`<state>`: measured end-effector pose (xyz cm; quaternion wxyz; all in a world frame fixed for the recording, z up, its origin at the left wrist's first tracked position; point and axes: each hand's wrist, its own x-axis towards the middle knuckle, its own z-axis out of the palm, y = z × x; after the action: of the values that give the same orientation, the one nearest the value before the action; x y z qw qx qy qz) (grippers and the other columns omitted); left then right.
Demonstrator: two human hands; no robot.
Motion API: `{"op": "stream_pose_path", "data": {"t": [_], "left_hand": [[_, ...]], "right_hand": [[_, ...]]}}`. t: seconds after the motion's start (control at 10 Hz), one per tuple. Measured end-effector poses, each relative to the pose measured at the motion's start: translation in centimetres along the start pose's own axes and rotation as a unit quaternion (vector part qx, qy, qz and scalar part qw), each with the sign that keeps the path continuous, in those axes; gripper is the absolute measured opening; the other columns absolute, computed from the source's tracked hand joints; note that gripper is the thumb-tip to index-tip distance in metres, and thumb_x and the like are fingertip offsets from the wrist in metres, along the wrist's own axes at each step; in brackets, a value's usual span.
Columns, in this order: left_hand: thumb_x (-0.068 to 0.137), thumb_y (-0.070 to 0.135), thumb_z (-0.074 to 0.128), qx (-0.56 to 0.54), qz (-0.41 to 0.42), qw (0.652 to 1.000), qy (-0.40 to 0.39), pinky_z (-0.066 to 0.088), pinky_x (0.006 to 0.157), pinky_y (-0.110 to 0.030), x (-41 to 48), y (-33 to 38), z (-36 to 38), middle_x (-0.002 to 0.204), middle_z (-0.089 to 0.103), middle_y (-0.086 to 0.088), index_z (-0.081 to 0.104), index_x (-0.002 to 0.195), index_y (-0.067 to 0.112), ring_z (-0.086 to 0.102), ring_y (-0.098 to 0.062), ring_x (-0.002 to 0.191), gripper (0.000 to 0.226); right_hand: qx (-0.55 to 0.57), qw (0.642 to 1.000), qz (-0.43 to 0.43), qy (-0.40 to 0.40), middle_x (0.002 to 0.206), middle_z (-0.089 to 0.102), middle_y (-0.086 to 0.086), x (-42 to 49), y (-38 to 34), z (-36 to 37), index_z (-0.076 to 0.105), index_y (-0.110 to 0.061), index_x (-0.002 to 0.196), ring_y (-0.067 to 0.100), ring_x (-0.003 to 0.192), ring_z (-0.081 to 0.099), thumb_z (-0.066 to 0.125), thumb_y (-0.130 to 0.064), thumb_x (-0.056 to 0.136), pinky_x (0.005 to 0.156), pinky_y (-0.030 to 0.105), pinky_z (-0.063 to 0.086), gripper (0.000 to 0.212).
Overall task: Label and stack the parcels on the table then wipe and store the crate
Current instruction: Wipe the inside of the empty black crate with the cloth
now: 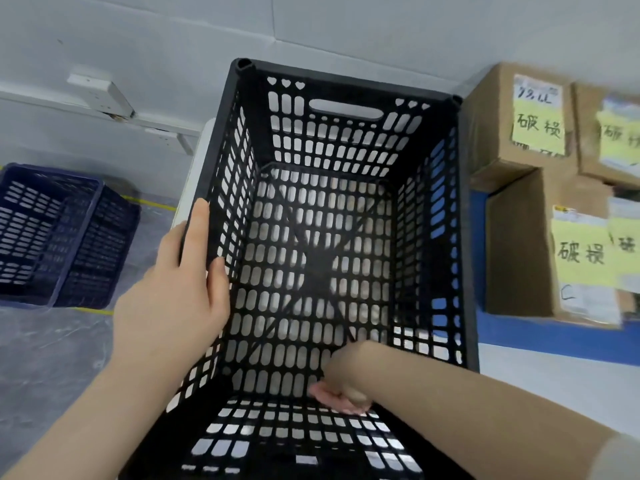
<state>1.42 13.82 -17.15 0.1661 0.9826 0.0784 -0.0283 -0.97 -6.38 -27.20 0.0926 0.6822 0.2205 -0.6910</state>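
Nearest, gripping the near wall of the black crate [464, 237] from inside with the right hand [341, 393], fingers curled round the plastic. Up and to the left of that grip, clasping the crate's left wall with the left hand [176, 289], thumb inside against the mesh, one finger laid straight along the rim. Between the two grips, open crate: tall slotted walls, a slotted floor crossed by diagonal ribs, and in the far wall a handle slot with small heart-shaped cutouts near the top corners. Through the floor slots, a glimpse of something white; hard to tell whether resting on it or lifted. Right of the right-hand grip and farther off, brown parcels [516, 251] stacked on a blue table [554, 337], bearing yellow notes [538, 128] handwritten 破损; printed labels beside them too blurred to read. Far left of the left-hand grip, dark blue crates [62, 233] on the grey floor.
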Motion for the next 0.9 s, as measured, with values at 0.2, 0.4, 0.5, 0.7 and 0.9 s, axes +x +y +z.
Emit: {"op": "stream_pose_path", "data": {"t": [0.2, 0.4, 0.5, 0.7, 0.9], "left_hand": [[0.093, 0.028, 0.043, 0.003, 0.003, 1.0, 0.001, 0.042, 0.046, -0.031, 0.1, 0.0, 0.2, 0.141, 0.043, -0.005, 0.016, 0.152, 0.026, 0.053, -0.031, 0.059, 0.065], [0.09, 0.023, 0.04, 0.003, 0.006, 1.0, 0.002, 0.033, 0.043, -0.026, 0.0, -0.1, 0.3, 0.138, 0.044, -0.004, 0.017, 0.151, 0.025, 0.049, -0.029, 0.056, 0.065], [0.089, 0.021, 0.042, 0.008, 0.008, 1.0, 0.007, 0.024, 0.043, -0.021, 0.1, -0.2, 0.4, 0.137, 0.046, -0.005, 0.019, 0.151, 0.024, 0.048, -0.028, 0.056, 0.066], [0.081, 0.01, 0.042, 0.017, 0.008, 1.0, 0.0, 0.015, 0.043, -0.019, 0.0, -0.5, 0.5, 0.138, 0.044, -0.006, 0.014, 0.152, 0.024, 0.036, -0.022, 0.057, 0.077], [0.085, 0.01, 0.041, 0.003, -0.002, 1.0, 0.004, 0.028, 0.049, -0.029, 0.0, -0.5, 0.6, 0.141, 0.04, -0.003, 0.01, 0.153, 0.027, 0.036, -0.024, 0.058, 0.076]], "right_hand": [[0.024, 0.995, 0.072, 0.061, 0.138, 0.05, 0.014, 0.6, 4.8, -5.0, 0.047, -0.014, 0.139, 0.034, 0.126, 0.047, 0.05, -0.05, 0.094, 0.103, 0.044, 0.042, 0.057], [-0.025, 0.873, 0.249, 0.418, 0.129, 0.045, 0.016, -3.5, 13.5, -18.8, 0.033, -0.031, 0.143, 0.039, 0.123, 0.038, 0.065, -0.021, 0.086, 0.073, 0.04, 0.044, 0.066], [-0.056, 0.861, 0.283, 0.42, 0.126, 0.047, 0.014, -2.4, 14.7, -18.9, 0.002, -0.051, 0.148, 0.035, 0.117, 0.04, 0.054, -0.008, 0.091, 0.065, 0.038, 0.044, 0.087], [-0.025, 0.862, 0.276, 0.424, 0.154, 0.03, -0.004, -0.9, 14.2, -18.7, -0.01, -0.047, 0.147, 0.029, 0.13, 0.042, 0.062, 0.001, 0.083, 0.09, 0.037, 0.045, 0.108], [0.024, 0.883, 0.289, 0.37, 0.119, 0.059, 0.014, 0.1, 9.3, -13.8, 0.014, -0.014, 0.149, 0.032, 0.097, 0.062, 0.06, -0.002, 0.084, 0.068, 0.039, 0.053, 0.08]]}}
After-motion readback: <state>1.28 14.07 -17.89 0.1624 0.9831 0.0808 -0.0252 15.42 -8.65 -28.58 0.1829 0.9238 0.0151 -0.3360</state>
